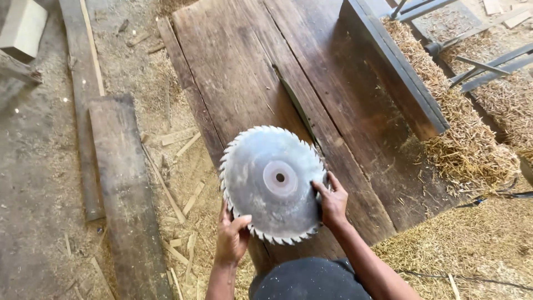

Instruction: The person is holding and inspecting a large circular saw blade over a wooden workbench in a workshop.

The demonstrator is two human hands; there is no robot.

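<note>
Both hands clamp a toothed circular saw blade (272,183), left hand (231,238) at its lower rim, right hand (332,203) opposite; fingers best kept between the teeth, above the slotted wooden table (261,72).

Bench (250,72): wide, dark brown planks, worn, laid lengthwise; a narrow slot (297,105) runs along one seam. A dark grey metal beam (397,66) lies along the far right edge of the bench.

Floor (39,166): grey, dusty, strewn with sawdust and pale wood offcuts (183,205). A weathered plank (125,194) lies on the floor left of the bench, a longer narrow one (80,83) beside it. A pale block (22,25) sits at top left.

Right side: heaps of straw-coloured shavings (466,144), thick against the bench; dark metal bars (488,64) cross above them. A thin black cable (472,278) trails over the shavings at lower right.

Light: daylight, even, with small bright spots on the floor at left.
</note>
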